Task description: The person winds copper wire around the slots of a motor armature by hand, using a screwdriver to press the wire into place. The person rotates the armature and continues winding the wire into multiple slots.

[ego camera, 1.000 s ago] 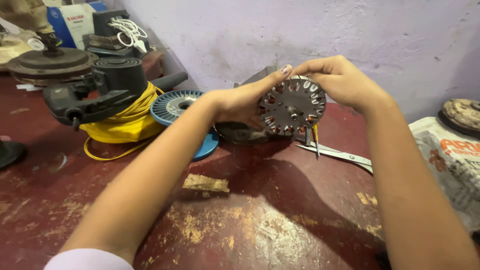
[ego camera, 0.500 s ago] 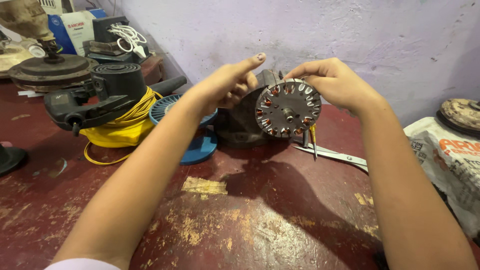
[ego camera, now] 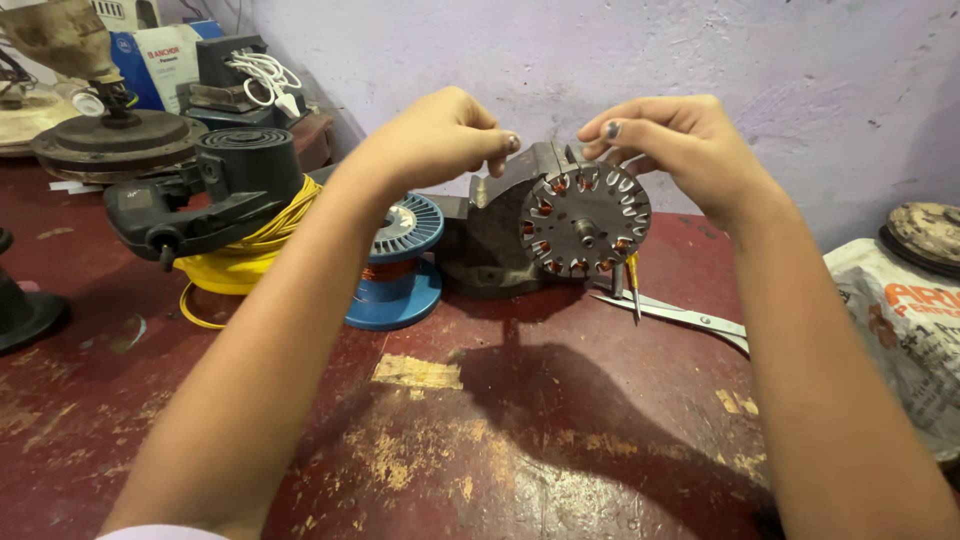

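Head view: the round slotted stator core [ego camera: 585,220], with copper windings visible in its slots, stands on edge above the worn red workbench [ego camera: 500,440], against a grey metal block [ego camera: 500,235] that sits on the bench near the wall. The right hand [ego camera: 685,150] is at the core's upper rim, fingers curled and pinched together; whether they grip the rim or a thin wire cannot be told. The left hand [ego camera: 435,135] hovers just left of the core's top, thumb and fingertips pinched, contents not discernible. Scissors [ego camera: 680,315] lie below the core. A blue spool [ego camera: 400,265] holds copper wire. Further left, a black tool [ego camera: 205,195] rests on a yellow cable coil [ego camera: 235,265].
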`<state>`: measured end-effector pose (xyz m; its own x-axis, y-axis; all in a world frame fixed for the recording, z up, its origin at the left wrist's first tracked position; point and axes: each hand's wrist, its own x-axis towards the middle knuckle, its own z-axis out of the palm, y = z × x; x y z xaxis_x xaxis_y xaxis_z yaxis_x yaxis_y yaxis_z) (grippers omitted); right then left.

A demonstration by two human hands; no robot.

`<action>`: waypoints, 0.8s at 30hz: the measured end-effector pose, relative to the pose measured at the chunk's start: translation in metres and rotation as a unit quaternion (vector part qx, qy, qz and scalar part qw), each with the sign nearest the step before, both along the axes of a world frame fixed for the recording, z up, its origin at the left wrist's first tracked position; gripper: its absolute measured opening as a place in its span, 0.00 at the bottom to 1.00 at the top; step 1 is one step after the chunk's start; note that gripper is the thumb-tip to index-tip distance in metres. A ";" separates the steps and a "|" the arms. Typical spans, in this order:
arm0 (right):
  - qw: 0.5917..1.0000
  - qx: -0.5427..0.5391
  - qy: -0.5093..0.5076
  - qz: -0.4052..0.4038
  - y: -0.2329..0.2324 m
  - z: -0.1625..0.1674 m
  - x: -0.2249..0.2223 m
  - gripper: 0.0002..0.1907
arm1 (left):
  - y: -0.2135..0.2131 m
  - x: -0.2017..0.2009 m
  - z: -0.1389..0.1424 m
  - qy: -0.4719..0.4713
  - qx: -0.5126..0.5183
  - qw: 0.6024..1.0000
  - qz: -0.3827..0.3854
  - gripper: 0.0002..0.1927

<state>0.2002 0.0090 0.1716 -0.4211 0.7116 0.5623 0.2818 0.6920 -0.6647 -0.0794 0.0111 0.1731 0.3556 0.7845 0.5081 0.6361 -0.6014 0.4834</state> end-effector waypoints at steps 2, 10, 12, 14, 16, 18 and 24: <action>1.000 0.021 -0.015 -0.010 -0.003 0.001 -0.002 0.10 | 0.004 0.006 -0.004 0.003 0.014 0.999 0.041 0.20; 0.998 0.033 -0.047 -0.026 -0.006 0.001 -0.005 0.10 | -0.005 0.007 -0.002 0.044 0.023 0.996 0.080 0.16; 0.998 0.026 -0.054 -0.024 -0.005 -0.001 -0.004 0.11 | -0.009 0.008 -0.001 0.045 0.027 0.995 0.081 0.14; 0.998 0.019 -0.058 -0.033 -0.002 -0.004 -0.005 0.12 | -0.010 0.009 0.001 0.047 0.020 0.994 0.094 0.13; 0.998 0.018 -0.056 -0.034 0.001 -0.007 -0.005 0.13 | -0.012 0.010 0.001 0.038 0.024 0.994 0.102 0.13; 0.998 0.023 -0.048 -0.026 0.006 -0.008 -0.005 0.14 | -0.011 0.010 0.001 0.036 0.028 0.993 0.108 0.13; 0.999 -0.011 0.003 0.038 0.017 -0.012 0.000 0.13 | -0.009 0.019 -0.003 0.056 0.033 0.988 0.144 0.12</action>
